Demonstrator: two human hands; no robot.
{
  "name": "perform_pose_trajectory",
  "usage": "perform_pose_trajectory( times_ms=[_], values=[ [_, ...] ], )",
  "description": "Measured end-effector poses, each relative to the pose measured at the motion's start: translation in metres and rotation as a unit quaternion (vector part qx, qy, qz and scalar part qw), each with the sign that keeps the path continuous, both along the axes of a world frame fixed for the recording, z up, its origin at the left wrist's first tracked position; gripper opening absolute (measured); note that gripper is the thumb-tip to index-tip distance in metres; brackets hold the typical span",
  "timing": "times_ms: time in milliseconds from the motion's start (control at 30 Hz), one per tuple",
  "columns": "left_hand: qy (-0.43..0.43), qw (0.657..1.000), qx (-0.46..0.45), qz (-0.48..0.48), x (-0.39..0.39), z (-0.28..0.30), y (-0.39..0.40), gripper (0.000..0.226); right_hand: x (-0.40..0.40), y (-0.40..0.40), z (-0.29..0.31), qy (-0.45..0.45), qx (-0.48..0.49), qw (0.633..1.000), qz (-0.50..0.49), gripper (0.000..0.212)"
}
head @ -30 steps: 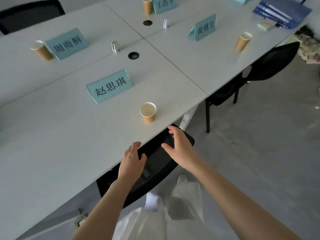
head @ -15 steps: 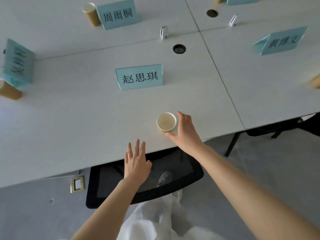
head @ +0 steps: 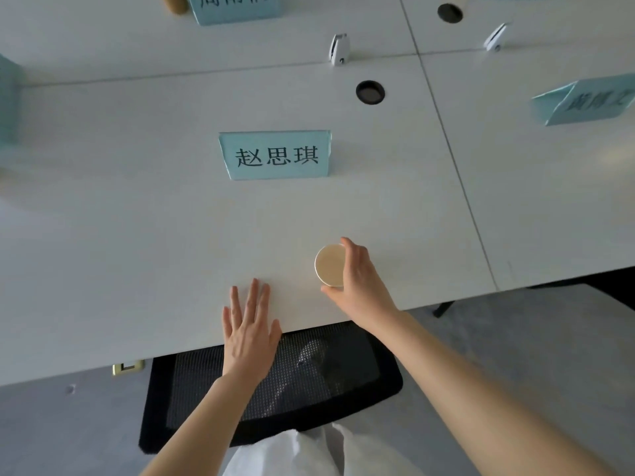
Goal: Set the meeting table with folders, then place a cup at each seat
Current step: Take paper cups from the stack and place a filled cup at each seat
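Observation:
A brown paper cup [head: 329, 264] stands upright near the front edge of the white meeting table [head: 137, 235], seen from above. My right hand [head: 359, 281] wraps around its right side, thumb at the near rim and fingers at the far side. My left hand [head: 250, 329] lies flat with fingers spread over the table's front edge, left of the cup and apart from it. A pale blue name card [head: 275, 155] stands behind the cup. No folder is in view.
A black mesh chair [head: 309, 379] sits tucked under the table edge below my hands. Other blue name cards stand at the right [head: 591, 101] and far back [head: 237, 6]. Two cable holes [head: 370, 92] and small white clips [head: 339, 49] lie along the table's middle seam.
My hands left the chair back and came up to the table. The right hand has closed around the cup, and the left has slid forward onto the table edge. The view tilted down.

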State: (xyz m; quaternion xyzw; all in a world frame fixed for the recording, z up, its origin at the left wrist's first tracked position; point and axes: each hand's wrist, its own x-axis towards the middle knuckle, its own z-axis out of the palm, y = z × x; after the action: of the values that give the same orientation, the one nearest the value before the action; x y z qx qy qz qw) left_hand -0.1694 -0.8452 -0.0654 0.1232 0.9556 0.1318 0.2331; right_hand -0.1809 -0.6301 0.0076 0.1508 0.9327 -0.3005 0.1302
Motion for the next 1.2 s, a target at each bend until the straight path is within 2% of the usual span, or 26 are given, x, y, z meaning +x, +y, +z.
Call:
perform_pose_trajectory(
  times_ms=[133,267,433,733,900,1067,1200],
  values=[
    [0.039,0.999,0.027,-0.018,-0.028,-0.008,0.020,0.069,-0.021,0.021,0.004,0.046,-0.024,0.998,-0.027,0.089],
    [0.075,0.996,0.040,-0.031,-0.079,-0.019,0.049,0.067,-0.058,0.053,0.009,0.075,-0.043,0.992,-0.096,0.096],
    [0.100,0.993,0.013,0.059,-0.107,-0.031,0.079,0.061,-0.120,0.089,0.004,0.112,-0.043,0.974,-0.190,0.078],
    [0.129,0.990,-0.004,0.064,-0.100,-0.035,0.083,0.064,-0.196,0.094,-0.024,0.112,-0.033,0.983,-0.145,0.084],
    [0.135,0.989,-0.003,0.066,-0.102,-0.036,0.082,0.064,-0.205,0.095,-0.029,0.108,-0.045,0.981,-0.158,0.086],
    [0.139,0.988,-0.007,0.067,-0.103,-0.036,0.082,0.064,-0.201,0.094,-0.029,0.124,-0.076,0.975,-0.168,0.100],
    [0.143,0.988,-0.008,0.064,-0.102,-0.036,0.083,0.063,-0.192,0.097,-0.025,0.138,-0.056,0.977,-0.152,0.096]
  ],
)
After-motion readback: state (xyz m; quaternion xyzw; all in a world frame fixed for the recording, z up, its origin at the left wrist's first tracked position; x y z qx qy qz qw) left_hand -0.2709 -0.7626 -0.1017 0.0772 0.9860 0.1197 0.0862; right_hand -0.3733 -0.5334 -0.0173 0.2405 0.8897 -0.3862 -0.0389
